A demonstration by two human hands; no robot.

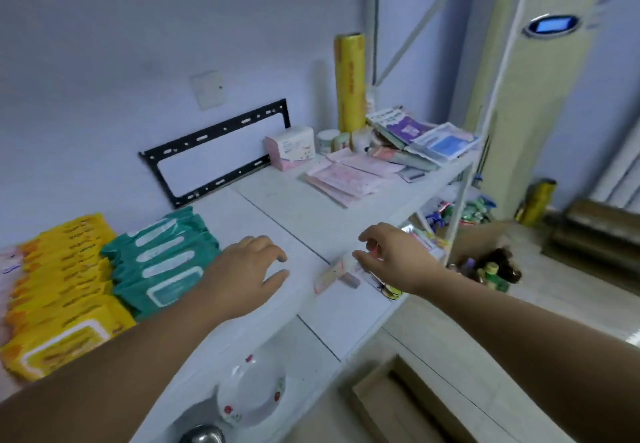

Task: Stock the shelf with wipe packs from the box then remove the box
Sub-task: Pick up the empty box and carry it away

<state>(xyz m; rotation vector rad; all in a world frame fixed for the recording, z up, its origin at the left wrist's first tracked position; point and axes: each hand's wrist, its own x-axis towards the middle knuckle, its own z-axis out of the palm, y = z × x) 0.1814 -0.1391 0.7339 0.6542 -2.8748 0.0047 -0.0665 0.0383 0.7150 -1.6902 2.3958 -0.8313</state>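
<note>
We are hovering both empty, open hands, left hand (249, 266) and right hand (388, 252), over the shelf (277, 207) beside the green wipe packs (162, 259); next, reach down squarely to the box (391, 404).

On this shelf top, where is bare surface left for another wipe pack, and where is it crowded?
Bare shelf top runs from the green wipe packs and left hand back to the pink tissue box and pink papers. Crowded: the left end, with yellow wipe packs, and the far right end, with booklets. The right hand hovers over small clutter at the front edge.
</note>
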